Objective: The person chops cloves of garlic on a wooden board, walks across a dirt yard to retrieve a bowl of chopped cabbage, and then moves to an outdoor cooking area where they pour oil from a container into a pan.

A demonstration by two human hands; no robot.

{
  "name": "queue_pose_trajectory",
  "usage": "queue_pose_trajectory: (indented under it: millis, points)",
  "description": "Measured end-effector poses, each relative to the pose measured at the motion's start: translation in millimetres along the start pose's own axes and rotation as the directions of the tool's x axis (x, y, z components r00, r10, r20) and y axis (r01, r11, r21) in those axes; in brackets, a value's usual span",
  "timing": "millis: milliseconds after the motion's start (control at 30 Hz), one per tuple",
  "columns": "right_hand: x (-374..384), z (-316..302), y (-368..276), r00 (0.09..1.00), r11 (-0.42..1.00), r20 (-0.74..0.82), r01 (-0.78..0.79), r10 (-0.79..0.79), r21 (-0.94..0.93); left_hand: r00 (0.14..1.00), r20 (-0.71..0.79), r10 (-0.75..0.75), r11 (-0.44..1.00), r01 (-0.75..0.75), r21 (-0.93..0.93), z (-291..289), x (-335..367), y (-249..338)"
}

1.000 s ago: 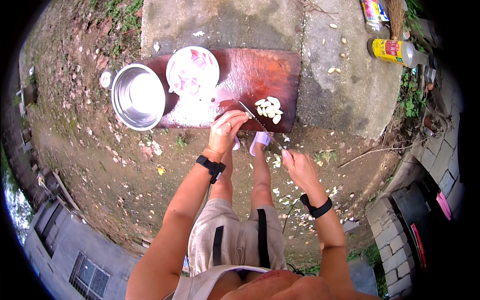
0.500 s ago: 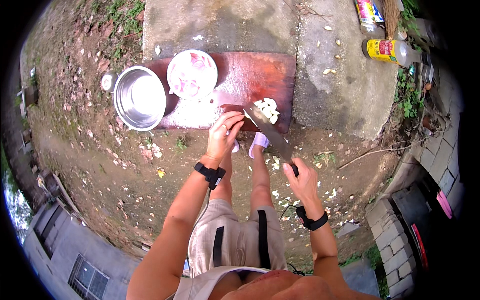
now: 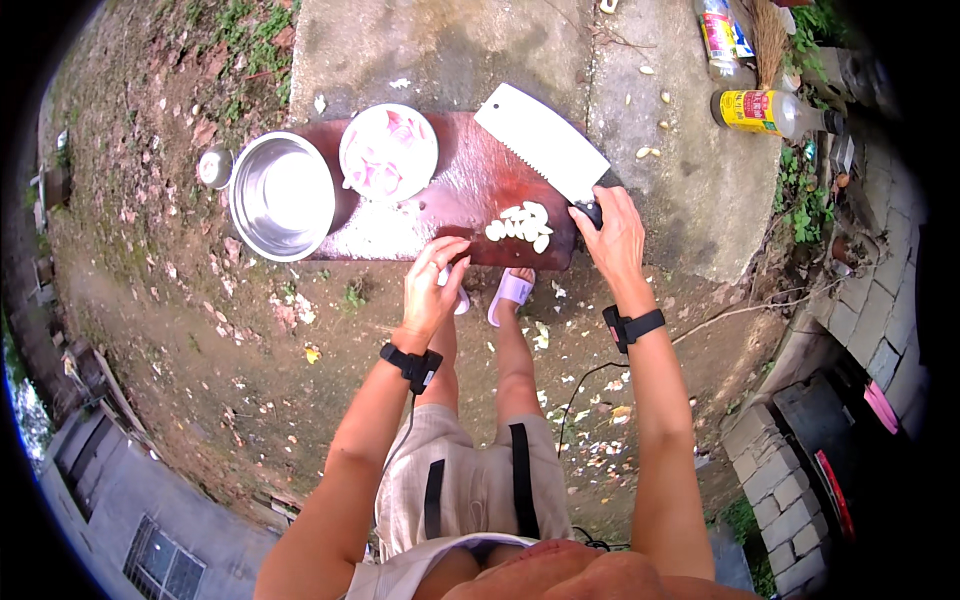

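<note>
A cleaver [image 3: 540,145] with a broad pale blade and dark handle is gripped in my right hand [image 3: 617,240]. Its blade lies broadside to view over the board's far right corner, tip pointing far left. My left hand [image 3: 432,290] is at the board's near edge, fingertips closed together; a small pale bit shows among them, too small to name. Between the hands, several peeled white garlic cloves [image 3: 520,224] lie on the reddish-brown wooden cutting board [image 3: 465,165]. A white bowl [image 3: 432,180] with pink and white pieces stands on the board, left of the cloves.
A steel bowl [image 3: 236,205] overlaps the board's left end, with a small round metal object [image 3: 214,167] beside it. Concrete slabs [image 3: 690,205] lie behind and right, with scattered cloves [image 3: 647,152]. A yellow-labelled bottle [image 3: 750,110] lies far right, near a straw broom [image 3: 768,45].
My right hand has moved forward and right, carrying the cleaver off the cloves and turning its blade broadside. My left hand has drawn slightly back toward me and left, away from the cloves.
</note>
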State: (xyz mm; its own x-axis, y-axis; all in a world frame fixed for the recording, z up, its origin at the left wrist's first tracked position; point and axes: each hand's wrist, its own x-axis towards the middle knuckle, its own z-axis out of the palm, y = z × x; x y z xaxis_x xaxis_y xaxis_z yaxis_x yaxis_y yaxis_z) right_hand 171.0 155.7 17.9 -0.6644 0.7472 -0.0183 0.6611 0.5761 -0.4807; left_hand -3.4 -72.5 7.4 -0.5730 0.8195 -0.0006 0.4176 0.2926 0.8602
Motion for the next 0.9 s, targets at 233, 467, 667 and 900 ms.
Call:
queue_pose_trajectory:
  millis: [233,467,667,900]
  points:
    - [-3,9,-8,0.986,0.988,0.094,-0.144,0.138,0.059,0.994,0.041,-0.099,0.994,0.101,-0.040,-14,-12,7]
    - [-24,-36,-37,0.991,0.992,0.068,-0.116,0.119,-0.039,0.931,0.251,-0.265,0.963,0.269,0.019,-55,-19,27]
    - [-108,-74,-68,0.900,0.934,0.406,-0.268,0.155,0.236,0.729,0.555,-0.401,0.907,0.232,0.351,-122,-40,38]
    - [-240,-83,-96,0.684,0.946,0.655,-0.213,0.322,-0.243,0.766,0.521,-0.376,0.912,0.206,0.355,-215,-65,27]
